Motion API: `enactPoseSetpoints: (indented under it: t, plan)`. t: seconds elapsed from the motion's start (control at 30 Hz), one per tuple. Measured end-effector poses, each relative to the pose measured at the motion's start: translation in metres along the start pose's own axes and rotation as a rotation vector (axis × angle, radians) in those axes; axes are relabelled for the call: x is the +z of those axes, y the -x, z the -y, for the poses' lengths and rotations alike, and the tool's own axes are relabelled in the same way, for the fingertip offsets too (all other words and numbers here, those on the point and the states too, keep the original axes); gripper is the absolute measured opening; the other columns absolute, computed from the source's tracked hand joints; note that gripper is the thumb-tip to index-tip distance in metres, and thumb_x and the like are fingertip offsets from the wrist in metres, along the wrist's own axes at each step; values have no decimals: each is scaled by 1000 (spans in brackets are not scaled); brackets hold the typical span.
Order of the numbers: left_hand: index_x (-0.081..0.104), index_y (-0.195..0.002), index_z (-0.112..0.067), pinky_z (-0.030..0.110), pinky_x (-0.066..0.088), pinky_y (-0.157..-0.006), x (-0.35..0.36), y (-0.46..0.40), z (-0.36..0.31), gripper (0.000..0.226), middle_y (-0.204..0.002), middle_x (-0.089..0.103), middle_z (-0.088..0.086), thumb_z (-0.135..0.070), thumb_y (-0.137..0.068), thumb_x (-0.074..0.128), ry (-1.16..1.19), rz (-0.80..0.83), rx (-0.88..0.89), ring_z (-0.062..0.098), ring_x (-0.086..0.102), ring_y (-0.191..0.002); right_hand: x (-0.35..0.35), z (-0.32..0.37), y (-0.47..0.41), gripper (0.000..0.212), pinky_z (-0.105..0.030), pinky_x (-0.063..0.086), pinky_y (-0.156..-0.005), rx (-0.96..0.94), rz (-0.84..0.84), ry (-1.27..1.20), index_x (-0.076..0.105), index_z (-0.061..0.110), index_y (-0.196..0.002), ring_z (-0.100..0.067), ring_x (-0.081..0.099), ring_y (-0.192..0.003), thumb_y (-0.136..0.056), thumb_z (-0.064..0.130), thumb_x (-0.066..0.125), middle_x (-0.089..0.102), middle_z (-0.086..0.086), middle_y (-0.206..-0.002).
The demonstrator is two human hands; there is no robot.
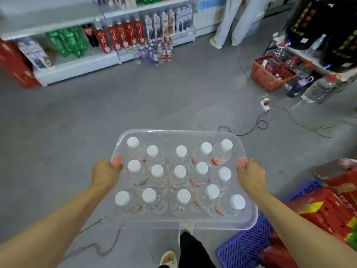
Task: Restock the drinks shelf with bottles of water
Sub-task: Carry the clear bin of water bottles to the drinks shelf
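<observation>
Here, left hand (105,172) grips the left rim and right hand (251,175) grips the right rim of a clear plastic tray (179,224), held level above the grey floor (135,101). Fifteen white-capped water bottles (179,176) stand upright in it, three rows. Purple crate (243,246) lower right. Farther off, red basket (270,74); drinks shelf (81,60) holds soda bottles.

A grey concrete floor (116,105) carried a cluster of small bottles (154,52) beside the white shelf base (77,68). A red basket (271,73), a white power strip (265,105) and a purple crate (245,246) also sat on it.
</observation>
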State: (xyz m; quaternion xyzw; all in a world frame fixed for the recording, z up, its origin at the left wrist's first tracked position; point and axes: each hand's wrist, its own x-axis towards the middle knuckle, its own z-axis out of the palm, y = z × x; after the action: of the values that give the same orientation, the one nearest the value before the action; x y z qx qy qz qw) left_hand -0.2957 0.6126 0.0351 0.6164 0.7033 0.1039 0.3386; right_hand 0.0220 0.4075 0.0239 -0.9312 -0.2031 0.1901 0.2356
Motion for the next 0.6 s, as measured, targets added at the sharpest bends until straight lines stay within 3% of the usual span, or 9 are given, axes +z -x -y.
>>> enactPoseSetpoints:
  t: [0.13,0.23,0.33,0.5,0.6]
  plan:
    - [52,-57,-6,34,41,-56,-3,-39,-22,39,-53,48,14,-25,-90,60,22,-22,-58,27,49,-52,6,41,-52,34,-33,32,-64,-49,52,5,46,1,-82,-30,46,-75,-99,30,39,53,-15,-83]
    - [60,-67,-1,35,44,-60,-8,-70,-45,36,-59,55,17,-29,-90,59,18,-39,-83,29,53,-58,10,76,-96,32,-32,31,-64,-101,73,0,47,2,-82,-29,46,-74,-99,29,41,50,-11,-77]
    - [63,-75,2,33,37,-54,-13,-103,-69,36,-64,55,18,-29,-92,56,18,-51,-76,27,50,-58,17,110,-137,26,-32,30,-64,-159,62,13,47,2,-80,-29,48,-74,-96,23,47,50,-13,-76]
    - [54,-63,-5,29,37,-48,-16,-183,-109,37,-57,50,14,-29,-91,56,82,-68,-90,24,45,-47,32,174,-200,28,-32,31,-65,-179,21,15,43,5,-73,-30,48,-74,-96,19,49,50,-15,-77]
    - [53,-62,-8,27,34,-45,-18,-244,-136,36,-58,50,14,-28,-92,57,80,-57,-72,25,45,-48,48,215,-244,22,-33,30,-65,-157,13,17,45,3,-82,-28,44,-75,-96,21,47,50,-14,-80]
